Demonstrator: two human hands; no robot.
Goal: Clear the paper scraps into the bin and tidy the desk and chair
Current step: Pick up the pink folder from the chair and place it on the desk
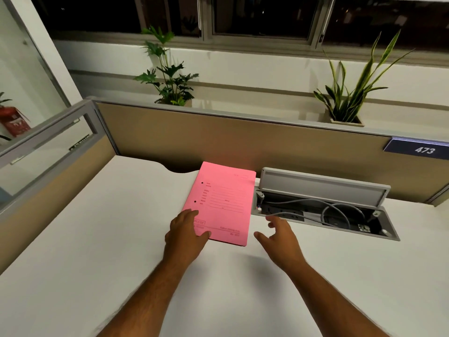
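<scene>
A pink file folder (pixel 223 203) lies flat on the white desk (pixel 109 239), its far edge near the partition. My left hand (pixel 185 233) rests palm down on the folder's near left corner, thumb along its front edge. My right hand (pixel 279 237) hovers just right of the folder with fingers spread, holding nothing. No paper scraps, bin or chair are in view.
An open grey cable hatch (pixel 323 188) with sockets and cables sits right of the folder, lid tilted up. A tan partition (pixel 218 142) backs the desk, with a 473 sign (pixel 422 149). Two potted plants (pixel 170 76) (pixel 352 93) stand behind it.
</scene>
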